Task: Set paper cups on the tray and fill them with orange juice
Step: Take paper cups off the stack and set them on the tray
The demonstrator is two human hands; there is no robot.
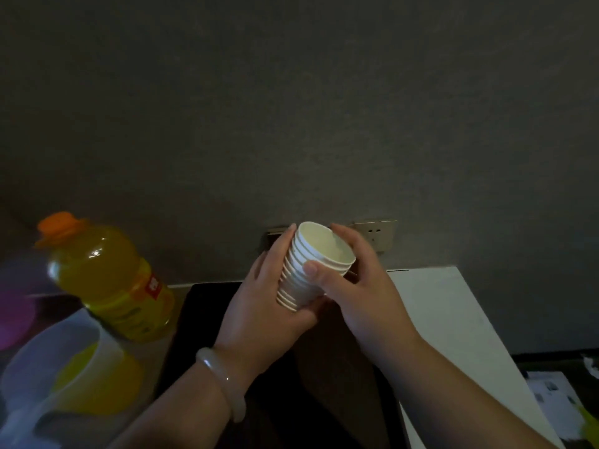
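Both hands hold a nested stack of paper cups (308,270) in the air, mouth tilted up and to the right. The left hand (262,306), with a pale bracelet (220,380) on its wrist, is wrapped round the lower part of the stack. The right hand (363,293) pinches the top cup, with the thumb on the near side and the fingers curled round the far rim, apparently ready to pull it free.

Directly below the hands lies a dark tray (194,335). No cup is visible on it, though the arms hide part of it. To the left stands a bottle of orange juice (107,280) with its orange cap on. Nearer the camera is a clear jug (64,367) holding some yellow liquid. A white surface (453,319) lies to the right of the tray.

The task seems barely begun: the cups have yet to be separated and set down, and all the pouring remains.
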